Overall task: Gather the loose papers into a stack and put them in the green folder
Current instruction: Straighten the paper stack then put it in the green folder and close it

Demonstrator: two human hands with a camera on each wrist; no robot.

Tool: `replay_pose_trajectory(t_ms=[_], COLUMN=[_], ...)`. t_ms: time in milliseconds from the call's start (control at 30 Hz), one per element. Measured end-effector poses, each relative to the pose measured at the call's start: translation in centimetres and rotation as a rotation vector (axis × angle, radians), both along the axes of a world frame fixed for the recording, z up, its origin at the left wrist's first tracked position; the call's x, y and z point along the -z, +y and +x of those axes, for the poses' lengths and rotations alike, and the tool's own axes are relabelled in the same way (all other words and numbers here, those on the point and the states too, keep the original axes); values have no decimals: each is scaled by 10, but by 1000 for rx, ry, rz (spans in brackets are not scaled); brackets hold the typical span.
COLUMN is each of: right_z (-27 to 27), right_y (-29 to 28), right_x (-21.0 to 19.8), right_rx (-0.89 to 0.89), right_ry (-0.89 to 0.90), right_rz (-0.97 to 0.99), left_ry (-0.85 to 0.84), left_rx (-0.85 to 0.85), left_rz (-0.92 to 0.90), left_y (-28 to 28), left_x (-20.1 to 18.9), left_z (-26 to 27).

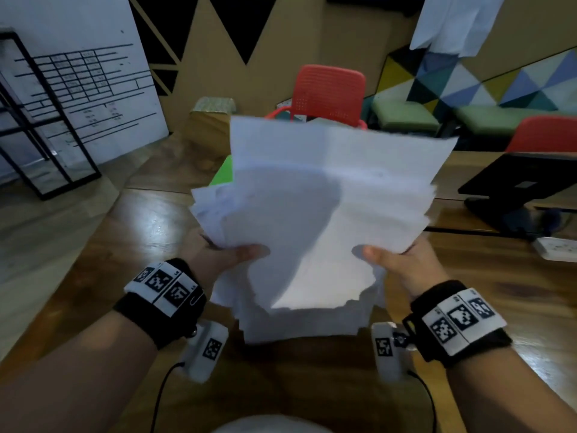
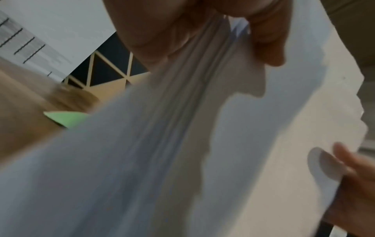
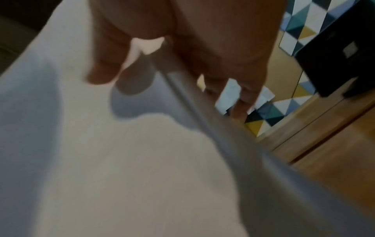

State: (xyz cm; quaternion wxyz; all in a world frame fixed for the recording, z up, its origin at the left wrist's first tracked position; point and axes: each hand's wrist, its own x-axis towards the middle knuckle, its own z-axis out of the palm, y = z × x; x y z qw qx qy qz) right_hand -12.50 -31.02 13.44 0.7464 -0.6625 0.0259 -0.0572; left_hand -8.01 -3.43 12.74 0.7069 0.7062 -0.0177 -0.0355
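Note:
An uneven stack of white papers is lifted above the wooden table, its sheets staggered at the edges. My left hand grips its left side, thumb on top and fingers underneath. My right hand grips the right side the same way. The left wrist view shows the stack edge-on under my left hand. In the right wrist view my right hand pinches the stack. The green folder lies on the table beyond, mostly hidden by the papers; one corner of the folder shows.
A black laptop stand and a white power strip sit on the table at the right. Red chairs stand beyond the far edge. A black metal rack is at the left by a whiteboard.

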Motion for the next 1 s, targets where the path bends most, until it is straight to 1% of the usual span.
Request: replay_pose_trajectory(t_ms=[33, 67, 100, 133, 167, 200, 267, 367, 433, 467, 600, 667, 733, 767, 800, 867, 900, 1000], right_z=[-2, -3, -4, -2, 1, 4, 9, 8, 6, 6, 6, 5, 7, 9, 10, 13, 14, 16], right_y=[-1, 0, 3, 7, 13, 17, 25, 37, 45, 48, 51, 47, 36, 30, 26, 24, 25, 28], right_x=[-2, 0, 2, 8, 13, 15, 13, 1, -2, 0, 14, 17, 20, 20, 19, 16, 16, 17], right_rx=[-89, -136, -129, -67, 28, 139, 301, 369, 367, 365, 334, 334, 314, 288, 258, 197, 173, 126], right_ry=[38, 87, 132, 160, 172, 183, 166, 64, -11, -26, -47, -41, -59, -74, -78, -58, -44, -10], right_rz=[-22, -46, -68, -79, -79, -85, -70, 35, 93, 103, -7, -26, -4, 15, 32, 29, 21, 42], left_ry=[-12, 6, 34, 53, 60, 55, 26, -49, -121, -130, -54, -16, -28, -69, -112, -120, -95, 17], left_rx=[81, 145, 180, 177, 130, 47, -92, -182, -170, -179, -180, -177, -161, -133, -86, -15, 19, 154], left_rz=[17, 77, 148, 198, 234, 252, 199, 114, 129, 152, 223, 226, 258, 260, 233, 130, 72, -22], left_y=[-1, -4, -9, -14, -20, -26, -32, -36, -33, -32, -31, -27, -21, -18, -14, -11, -8, -3], left_x=[-5, -7, -6, -5, -8, -11, -14, -26, -25, -24, -13, -6, -5, -3, -2, -5, 2, 17], left_z=[-2, -3, -3, -2, -1, -2, -4, -9, -11, -12, -9, -8, -6, -1, 3, 9, 15, 25])
